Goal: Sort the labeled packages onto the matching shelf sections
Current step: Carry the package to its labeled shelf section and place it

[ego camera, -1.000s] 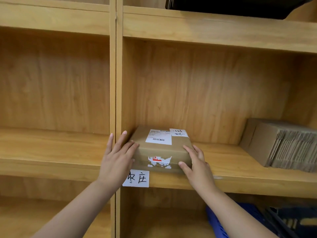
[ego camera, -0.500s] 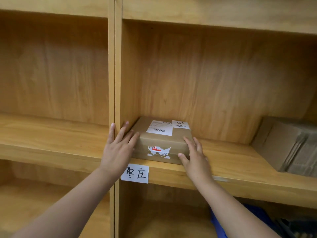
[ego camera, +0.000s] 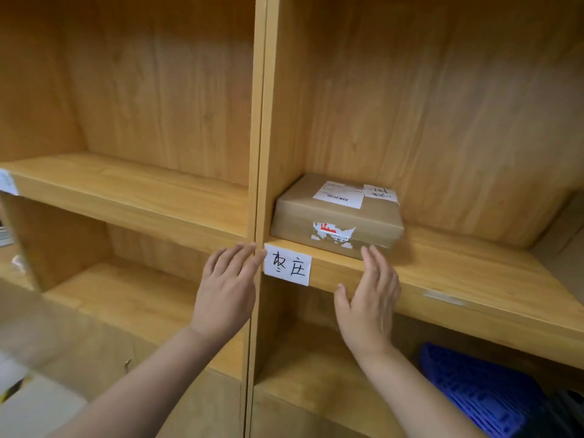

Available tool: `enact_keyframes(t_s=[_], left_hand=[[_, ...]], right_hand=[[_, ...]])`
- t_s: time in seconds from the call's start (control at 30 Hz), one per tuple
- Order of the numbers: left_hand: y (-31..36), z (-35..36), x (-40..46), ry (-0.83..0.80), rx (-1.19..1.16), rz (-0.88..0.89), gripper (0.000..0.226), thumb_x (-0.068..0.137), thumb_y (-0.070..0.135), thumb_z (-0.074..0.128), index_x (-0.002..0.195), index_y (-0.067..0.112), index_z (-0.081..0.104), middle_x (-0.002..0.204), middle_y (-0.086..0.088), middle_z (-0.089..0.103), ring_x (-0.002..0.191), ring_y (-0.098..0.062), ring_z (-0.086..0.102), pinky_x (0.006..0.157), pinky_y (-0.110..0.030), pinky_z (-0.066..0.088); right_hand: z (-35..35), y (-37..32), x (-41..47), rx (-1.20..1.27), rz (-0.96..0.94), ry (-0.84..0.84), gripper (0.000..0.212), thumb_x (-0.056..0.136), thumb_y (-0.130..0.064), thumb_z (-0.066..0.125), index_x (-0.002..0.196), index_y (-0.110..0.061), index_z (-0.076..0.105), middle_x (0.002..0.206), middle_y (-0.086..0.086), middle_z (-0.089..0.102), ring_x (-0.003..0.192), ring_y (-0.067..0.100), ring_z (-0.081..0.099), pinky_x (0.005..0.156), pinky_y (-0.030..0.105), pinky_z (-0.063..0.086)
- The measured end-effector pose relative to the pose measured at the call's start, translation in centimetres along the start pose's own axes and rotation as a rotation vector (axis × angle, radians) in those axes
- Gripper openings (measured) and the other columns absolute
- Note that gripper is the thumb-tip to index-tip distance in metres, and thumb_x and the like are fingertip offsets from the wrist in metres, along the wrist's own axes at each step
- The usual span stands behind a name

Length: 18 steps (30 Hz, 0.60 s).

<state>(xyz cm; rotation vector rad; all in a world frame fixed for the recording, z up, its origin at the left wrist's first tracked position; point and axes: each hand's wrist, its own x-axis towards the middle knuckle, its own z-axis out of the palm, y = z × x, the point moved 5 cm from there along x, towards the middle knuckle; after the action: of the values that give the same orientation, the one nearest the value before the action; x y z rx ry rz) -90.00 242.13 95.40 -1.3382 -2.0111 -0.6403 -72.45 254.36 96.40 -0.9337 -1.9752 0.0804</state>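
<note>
A brown cardboard package (ego camera: 335,216) with a white shipping label and a handwritten tag lies on the right-hand shelf board (ego camera: 458,273), pushed against the left divider. A white handwritten section label (ego camera: 287,268) is stuck to the shelf's front edge below it. My left hand (ego camera: 226,289) hovers in front of the divider, fingers spread, holding nothing. My right hand (ego camera: 369,298) is in front of the shelf edge, fingers apart, its fingertips just below the package's front right corner and off the box.
The wooden divider (ego camera: 260,153) separates the two shelf columns. The left column's shelf (ego camera: 126,191) bears a blurred white label (ego camera: 8,181) at its far left edge. A blue plastic crate (ego camera: 474,393) sits in the lower right compartment. A cardboard surface (ego camera: 47,343) lies at lower left.
Both hands have let go of the package and pulled back toward me below the shelf edge. The package stays on the shelf. The view has swung left and down.
</note>
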Motion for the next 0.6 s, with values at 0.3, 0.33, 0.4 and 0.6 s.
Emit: enact_keyframes(t_s=[0.3,0.33,0.4,0.6], left_hand=[[-6.6,-2.2,-10.6,-0.200,0.051,-0.181,0.056,0.068,0.008,0.064,0.122,0.019,0.055,0.122,-0.001,0.064,0.113,-0.022,0.057,0.094,-0.034,0.040],[-7.6,-2.7,-12.1,-0.216,0.063,-0.200,0.056,0.067,0.007,0.064,0.121,0.019,0.056,0.119,-0.001,0.065,0.110,-0.022,0.058,0.090,-0.034,0.043],[-9.6,-3.9,-15.5,-0.264,0.067,-0.251,0.055,0.066,0.006,0.066,0.119,0.017,0.058,0.113,-0.001,0.067,0.104,-0.023,0.062,0.080,-0.033,0.049],[-16.2,-9.7,-27.2,-0.386,-0.051,-0.567,0.046,0.082,0.011,0.053,0.127,0.020,0.052,0.120,-0.002,0.063,0.111,-0.027,0.057,0.086,-0.035,0.049]], right_hand=[[7.5,-8.1,-7.2,0.024,-0.219,-0.563,0.058,0.087,-0.025,0.057,0.140,-0.021,0.034,0.144,-0.002,0.038,0.135,0.018,0.030,0.114,0.037,0.019],[8.4,-9.2,-8.3,0.003,-0.241,-0.642,0.058,0.088,-0.027,0.055,0.141,-0.022,0.032,0.145,-0.002,0.035,0.135,0.018,0.029,0.114,0.037,0.019],[10.0,-11.5,-11.0,-0.026,-0.276,-0.773,0.057,0.089,-0.028,0.053,0.142,-0.023,0.029,0.146,-0.002,0.033,0.136,0.020,0.027,0.113,0.037,0.019],[12.4,-20.7,-19.5,-0.021,-0.451,-0.999,0.054,0.093,-0.029,0.048,0.143,-0.024,0.028,0.146,-0.001,0.034,0.135,0.021,0.030,0.110,0.038,0.024]])
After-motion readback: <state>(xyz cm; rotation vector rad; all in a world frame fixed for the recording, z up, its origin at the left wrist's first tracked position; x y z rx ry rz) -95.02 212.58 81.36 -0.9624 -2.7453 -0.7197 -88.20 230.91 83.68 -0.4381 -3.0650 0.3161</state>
